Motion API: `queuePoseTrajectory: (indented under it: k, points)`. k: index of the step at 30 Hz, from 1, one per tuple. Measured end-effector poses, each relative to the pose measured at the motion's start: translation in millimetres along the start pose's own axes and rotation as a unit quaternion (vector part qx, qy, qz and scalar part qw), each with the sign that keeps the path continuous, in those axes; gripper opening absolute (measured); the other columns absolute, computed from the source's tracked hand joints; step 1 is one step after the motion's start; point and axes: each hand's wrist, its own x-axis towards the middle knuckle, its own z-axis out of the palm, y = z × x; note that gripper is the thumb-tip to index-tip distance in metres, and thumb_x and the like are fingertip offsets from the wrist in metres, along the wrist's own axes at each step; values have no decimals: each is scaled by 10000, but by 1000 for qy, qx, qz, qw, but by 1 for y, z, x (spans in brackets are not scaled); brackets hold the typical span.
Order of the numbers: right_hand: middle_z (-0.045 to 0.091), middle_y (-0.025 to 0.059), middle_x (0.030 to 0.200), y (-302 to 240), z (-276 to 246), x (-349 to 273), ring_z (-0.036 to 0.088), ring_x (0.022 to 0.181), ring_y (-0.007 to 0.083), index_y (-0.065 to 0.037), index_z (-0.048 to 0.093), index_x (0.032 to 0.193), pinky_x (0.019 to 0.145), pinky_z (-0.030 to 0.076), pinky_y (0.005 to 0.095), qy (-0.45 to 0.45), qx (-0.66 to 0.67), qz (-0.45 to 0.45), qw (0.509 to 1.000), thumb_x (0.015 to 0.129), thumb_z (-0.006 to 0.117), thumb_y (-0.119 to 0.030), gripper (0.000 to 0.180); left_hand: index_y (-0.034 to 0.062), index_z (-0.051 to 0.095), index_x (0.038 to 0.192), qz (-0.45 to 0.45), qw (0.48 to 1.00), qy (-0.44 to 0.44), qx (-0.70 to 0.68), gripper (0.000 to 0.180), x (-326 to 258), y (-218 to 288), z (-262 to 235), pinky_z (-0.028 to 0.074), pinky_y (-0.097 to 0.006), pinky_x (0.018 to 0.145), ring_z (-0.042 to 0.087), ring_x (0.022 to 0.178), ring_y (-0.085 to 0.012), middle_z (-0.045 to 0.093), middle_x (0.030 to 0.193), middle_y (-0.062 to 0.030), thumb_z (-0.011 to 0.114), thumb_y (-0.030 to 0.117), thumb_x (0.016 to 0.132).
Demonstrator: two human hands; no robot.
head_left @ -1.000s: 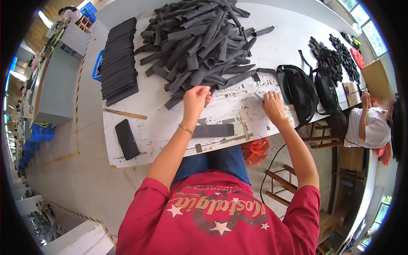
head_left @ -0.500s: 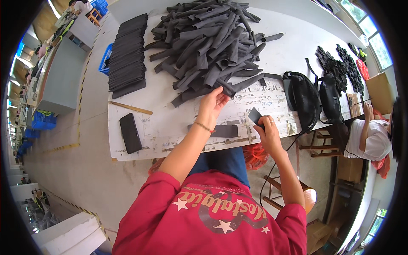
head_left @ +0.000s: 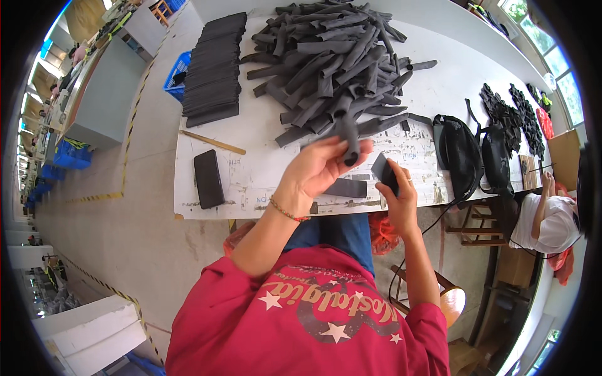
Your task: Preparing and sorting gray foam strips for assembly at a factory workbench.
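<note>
My left hand (head_left: 313, 168) is curled around the near end of a curled dark grey fabric strip (head_left: 348, 131), in front of a large heap of similar strips (head_left: 332, 59). That hand is slightly blurred. A thin, flat dark grey rectangular plate (head_left: 383, 172), its exact kind unclear, is gripped between the thumb and fingers of my right hand (head_left: 402, 194). Between the two hands a flat dark strip (head_left: 347, 188) lies near the table's front edge.
A neat stack of flat dark strips (head_left: 213, 75) lies left of the heap. Nearer are a wooden stick (head_left: 213, 142) and a black phone (head_left: 208, 179). Black bags (head_left: 461, 156) lie at the right, where another person (head_left: 547, 216) sits. A blue basket (head_left: 178, 76) is beyond the left edge.
My left hand has drawn a strip from the heap's near edge toward me and to the right. The right hand still holds the plate. The whole view has shifted slightly.
</note>
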Motion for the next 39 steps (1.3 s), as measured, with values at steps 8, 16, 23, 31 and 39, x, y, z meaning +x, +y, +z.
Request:
queuePoseTrajectory:
  k: [8,16,23,31,39]
  points:
    - [597,145,1152,8,1,-3,590,1056,257,-9,542,1326,931,448,336,25,1,20,999,802,713,-16,551,-176,462,1224,-32,997,63,39,312,49,-21,-55,500,-490,1034,594,1152,-380,579,1218,-289,389,47,1018]
    - [577,127,1151,9,-14,-10,573,1063,252,-36,591,1291,920,446,318,50,5,7,999,765,731,0,546,-97,545,1196,11,999,8,52,273,15,-33,-22,535,-435,987,614,1135,-342,625,1169,-214,549,57,970]
    - [565,96,1045,-23,-12,-6,561,951,222,-61,680,1191,850,453,298,46,23,-49,997,737,745,27,467,-33,656,1059,243,960,-38,133,186,-2,12,7,569,-362,924,649,1083,-293,675,1095,-145,676,52,894]
    - [566,100,1009,-58,7,16,557,915,259,-72,691,1153,798,465,337,41,-35,-162,985,745,742,36,426,-19,627,1059,172,985,3,29,155,6,26,-30,582,-392,888,671,1006,-279,687,1018,-143,638,55,922]
    - [568,74,981,-79,18,40,562,896,271,-88,693,1113,781,443,393,65,-152,-267,950,732,751,-9,394,-45,627,1051,146,986,33,76,176,2,24,-35,565,-317,896,675,982,-231,684,1050,-169,639,75,924]
